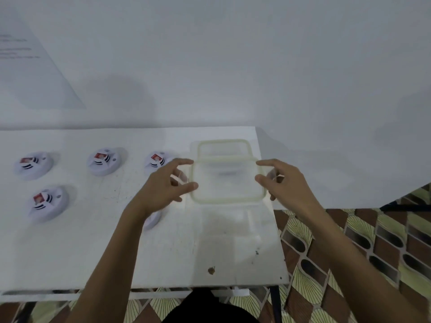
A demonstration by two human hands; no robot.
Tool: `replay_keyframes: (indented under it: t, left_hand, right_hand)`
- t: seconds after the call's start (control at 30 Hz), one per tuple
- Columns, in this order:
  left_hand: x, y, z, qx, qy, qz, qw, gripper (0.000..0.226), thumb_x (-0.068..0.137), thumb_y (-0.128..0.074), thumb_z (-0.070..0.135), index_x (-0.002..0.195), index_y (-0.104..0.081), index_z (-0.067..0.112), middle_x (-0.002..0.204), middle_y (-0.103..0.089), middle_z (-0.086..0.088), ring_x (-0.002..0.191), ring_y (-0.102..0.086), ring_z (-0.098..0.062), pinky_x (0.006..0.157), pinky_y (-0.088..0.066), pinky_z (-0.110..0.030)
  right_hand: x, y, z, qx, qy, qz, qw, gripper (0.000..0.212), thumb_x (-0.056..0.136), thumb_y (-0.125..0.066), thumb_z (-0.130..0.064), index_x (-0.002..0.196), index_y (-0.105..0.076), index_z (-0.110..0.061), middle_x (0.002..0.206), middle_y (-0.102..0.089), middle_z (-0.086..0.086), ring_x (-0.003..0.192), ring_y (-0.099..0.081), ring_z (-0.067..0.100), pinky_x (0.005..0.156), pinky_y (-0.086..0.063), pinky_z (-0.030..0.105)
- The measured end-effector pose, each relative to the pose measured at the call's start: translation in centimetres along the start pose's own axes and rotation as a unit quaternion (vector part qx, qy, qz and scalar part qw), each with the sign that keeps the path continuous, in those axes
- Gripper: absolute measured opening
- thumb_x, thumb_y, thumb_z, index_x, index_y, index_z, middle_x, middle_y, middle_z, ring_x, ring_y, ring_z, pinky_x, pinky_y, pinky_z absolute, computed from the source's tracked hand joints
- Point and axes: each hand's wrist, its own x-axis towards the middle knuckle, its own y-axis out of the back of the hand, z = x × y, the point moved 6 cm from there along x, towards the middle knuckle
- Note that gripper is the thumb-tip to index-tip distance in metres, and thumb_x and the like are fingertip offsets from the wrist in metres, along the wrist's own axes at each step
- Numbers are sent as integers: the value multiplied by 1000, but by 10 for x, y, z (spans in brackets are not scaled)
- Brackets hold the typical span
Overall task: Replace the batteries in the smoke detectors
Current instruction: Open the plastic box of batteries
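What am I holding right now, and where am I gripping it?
A clear plastic lid: left hand pinches its left edge, right hand its right edge.

Smoke detector [152,221] mostly under forearm [127,229]

Both bare forearms reach forward. The left grip [168,183] and right grip [285,183] face each other, curled, pinching opposite sides of a clear lid [228,201].

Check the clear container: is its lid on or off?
Off. The left hand and right hand hold the lid by its side edges, clear of the container, whose open rim shows behind it.
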Motion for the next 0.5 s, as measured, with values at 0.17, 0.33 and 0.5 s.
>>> replay_keyframes:
  t: [0.17, 0.33, 0.5]
  left_hand:
    - [68, 33, 33, 60, -46, 50, 996, 51, 76, -75, 37, 123, -54, 38, 96, -61, 5, 70, -64, -14, 56, -55, -22]
    - [153, 47, 33, 52, -34, 56, 996, 50, 76, -76, 35, 121, -56, 36, 103, -61, 4, 75, -64, -15, 64, -57, -26]
    - [224, 42, 7, 89, -17, 47, 995, 51, 78, -74, 36, 124, -53, 32, 108, -60, 5, 83, -60, -7, 62, -42, -19]
  right_hand:
    - [76, 15, -26, -32, 31, 7, 999, 32, 88, -70, -31, 119, -64, -33, 88, -63, 1, 56, -63, 10, 61, -53, 21]
    - [160, 16, -31, -51, 29, 15, 998, 33, 86, -70, -26, 119, -64, -26, 91, -62, 3, 64, -64, 19, 71, -58, 33]
    - [227, 1, -14, -71, -9, 2, 997, 37, 87, -70, -22, 123, -62, -21, 88, -59, 0, 79, -68, 30, 80, -58, 40]
